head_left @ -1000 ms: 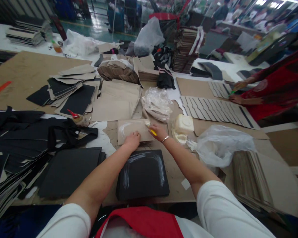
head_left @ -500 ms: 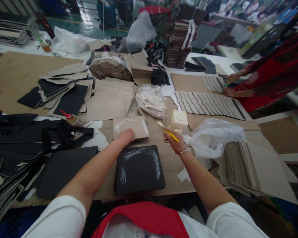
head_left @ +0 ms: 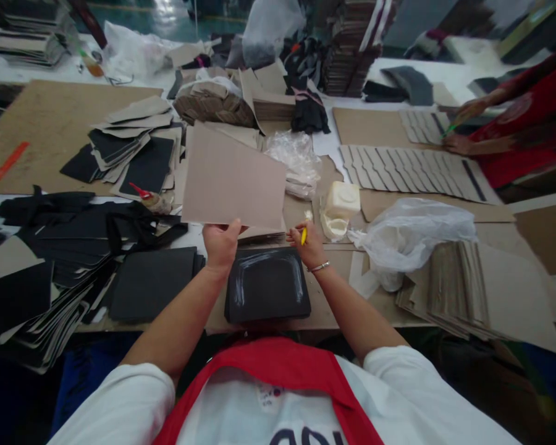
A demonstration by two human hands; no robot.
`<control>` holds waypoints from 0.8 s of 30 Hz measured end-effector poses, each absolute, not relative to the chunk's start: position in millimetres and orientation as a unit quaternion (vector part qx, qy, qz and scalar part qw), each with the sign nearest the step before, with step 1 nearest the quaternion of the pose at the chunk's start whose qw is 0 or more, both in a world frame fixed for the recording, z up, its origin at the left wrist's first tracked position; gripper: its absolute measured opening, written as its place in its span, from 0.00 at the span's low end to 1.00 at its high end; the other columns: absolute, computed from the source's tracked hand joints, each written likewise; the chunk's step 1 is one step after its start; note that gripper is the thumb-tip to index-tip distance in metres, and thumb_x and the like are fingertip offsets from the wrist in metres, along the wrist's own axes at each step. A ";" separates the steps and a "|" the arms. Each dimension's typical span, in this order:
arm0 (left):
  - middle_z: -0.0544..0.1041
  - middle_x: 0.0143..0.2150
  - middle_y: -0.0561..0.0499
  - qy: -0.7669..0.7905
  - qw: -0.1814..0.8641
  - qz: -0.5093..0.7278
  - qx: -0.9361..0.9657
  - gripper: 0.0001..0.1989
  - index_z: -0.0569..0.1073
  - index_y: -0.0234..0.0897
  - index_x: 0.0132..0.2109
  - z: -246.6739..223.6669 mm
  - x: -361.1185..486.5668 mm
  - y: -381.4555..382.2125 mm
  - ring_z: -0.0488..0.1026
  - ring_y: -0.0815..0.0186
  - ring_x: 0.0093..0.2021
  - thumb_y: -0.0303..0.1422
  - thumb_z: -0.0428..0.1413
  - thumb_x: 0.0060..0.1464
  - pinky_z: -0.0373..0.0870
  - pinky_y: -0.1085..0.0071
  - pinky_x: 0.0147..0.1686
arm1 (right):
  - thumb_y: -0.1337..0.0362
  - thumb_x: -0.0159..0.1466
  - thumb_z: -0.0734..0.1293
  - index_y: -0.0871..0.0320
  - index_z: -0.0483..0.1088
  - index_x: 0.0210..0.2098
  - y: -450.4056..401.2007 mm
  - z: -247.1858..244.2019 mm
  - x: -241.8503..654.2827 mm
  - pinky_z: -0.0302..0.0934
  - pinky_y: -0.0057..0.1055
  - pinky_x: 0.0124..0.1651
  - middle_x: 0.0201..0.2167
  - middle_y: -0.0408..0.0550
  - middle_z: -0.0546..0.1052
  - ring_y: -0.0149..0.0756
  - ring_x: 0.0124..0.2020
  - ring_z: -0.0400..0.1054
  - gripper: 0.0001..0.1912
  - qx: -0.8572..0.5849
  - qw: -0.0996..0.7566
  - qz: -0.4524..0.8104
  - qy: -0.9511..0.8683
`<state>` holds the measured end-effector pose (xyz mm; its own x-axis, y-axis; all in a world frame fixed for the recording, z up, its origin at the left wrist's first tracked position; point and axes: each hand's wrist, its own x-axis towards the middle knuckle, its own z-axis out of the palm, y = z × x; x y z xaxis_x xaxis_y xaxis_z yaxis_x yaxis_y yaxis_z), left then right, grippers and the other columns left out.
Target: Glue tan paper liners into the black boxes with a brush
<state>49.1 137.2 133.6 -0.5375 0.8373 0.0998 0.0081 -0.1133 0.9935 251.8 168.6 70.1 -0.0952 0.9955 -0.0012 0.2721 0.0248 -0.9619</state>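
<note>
My left hand (head_left: pixel 221 246) grips the near edge of a beige board (head_left: pixel 234 176), which is raised and tilted above the work table. Partly hidden beneath it lies a stack of beige boards (head_left: pixel 264 236). My right hand (head_left: pixel 308 244) is closed round a yellow-handled brush (head_left: pixel 304 235), its bristles pale with glue and pointing away from me. Just in front of my body rests a stack of black boards (head_left: pixel 267 287), the top one streaked with white glue along three sides. Beyond my right hand stands a cut-open cream plastic container (head_left: pixel 341 207).
Black boards and straps (head_left: pixel 74 228) crowd the left. A red-tipped bottle (head_left: pixel 148 199) lies among them. A clear plastic bag (head_left: pixel 412 238) and a stack of beige sheets (head_left: pixel 463 284) sit to the right. At far right a co-worker's hands (head_left: pixel 461 142) work over striped strips (head_left: pixel 412 170).
My left hand has lifted a beige board off the stack where a glue-marked board lay. My right hand has drawn inward with the brush. The camera has tipped downward.
</note>
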 end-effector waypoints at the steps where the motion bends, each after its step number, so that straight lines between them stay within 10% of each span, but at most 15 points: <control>1: 0.75 0.33 0.52 0.562 0.362 0.668 0.328 0.12 0.71 0.35 0.37 132.1 58.9 127.7 0.74 0.67 0.33 0.34 0.58 0.43 0.73 0.70 0.34 | 0.51 0.60 0.63 0.54 0.56 0.37 162.8 72.4 249.3 0.65 0.30 0.27 0.26 0.41 0.73 0.31 0.24 0.69 0.15 -0.537 0.421 0.441 -0.582; 17: 0.77 0.36 0.49 0.499 0.589 0.613 0.168 0.20 0.73 0.34 0.40 98.2 103.2 45.0 0.75 0.64 0.37 0.38 0.65 0.39 0.74 0.66 0.37 | 0.59 0.56 0.67 0.54 0.57 0.38 93.7 78.0 286.1 0.60 0.25 0.30 0.25 0.36 0.66 0.26 0.25 0.63 0.16 -0.581 0.499 0.338 -0.547; 24: 0.77 0.33 0.50 0.641 0.483 0.550 0.230 0.18 0.74 0.35 0.36 71.5 58.7 10.1 0.73 0.67 0.33 0.47 0.53 0.51 0.68 0.73 0.31 | 0.56 0.58 0.65 0.54 0.59 0.38 69.2 59.8 326.9 0.62 0.29 0.30 0.26 0.39 0.68 0.29 0.25 0.64 0.14 -0.588 0.403 0.336 -0.615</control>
